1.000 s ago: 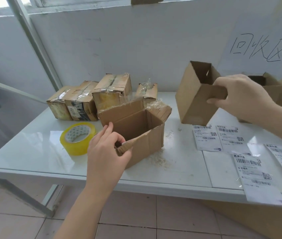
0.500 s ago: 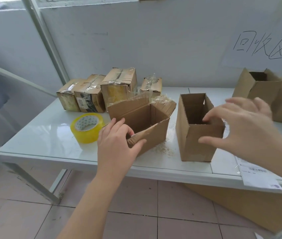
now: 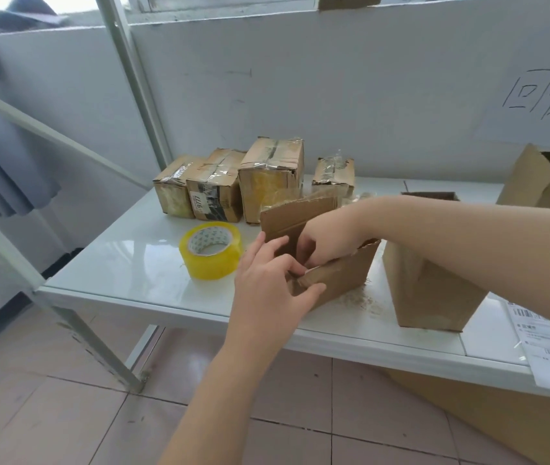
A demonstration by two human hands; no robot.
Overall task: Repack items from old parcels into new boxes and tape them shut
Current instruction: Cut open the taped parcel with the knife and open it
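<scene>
1. The opened brown cardboard parcel (image 3: 344, 280) stood near the front edge of the glossy white table (image 3: 126, 263). Its torn flaps were up, and one tall flap rose at its back-left.
2. Our left hand (image 3: 267, 290) gripped the parcel's near-left corner. The thumb lay over the bent front flap and the fingers pressed the side wall, steadying it.
3. Our right hand (image 3: 325, 238) reached down into the parcel's mouth from the right. Its fingertips were hidden inside, so we could not tell whether it had closed on anything or hung loose.
4. We judged the step in hand to be emptying the old parcel. No item showed above the rim.
5. The next move called for lifting whatever lay inside clear of the ragged flaps while the left hand held the parcel down. It would then go rightward into the empty brown cardboard box (image 3: 428, 290), which stood just beside the parcel with its top open.
6. The roll of yellow-tinted clear packing tape (image 3: 211, 250) sat just left of our left hand, within reach for the sealing not yet begun.
7. Four sealed, tape-wrapped brown parcels (image 3: 272, 182) lined the back of the table unopened, so we judged the task to be early.
8. White printed shipping labels (image 3: 549, 340) lay at the table's right end.
</scene>
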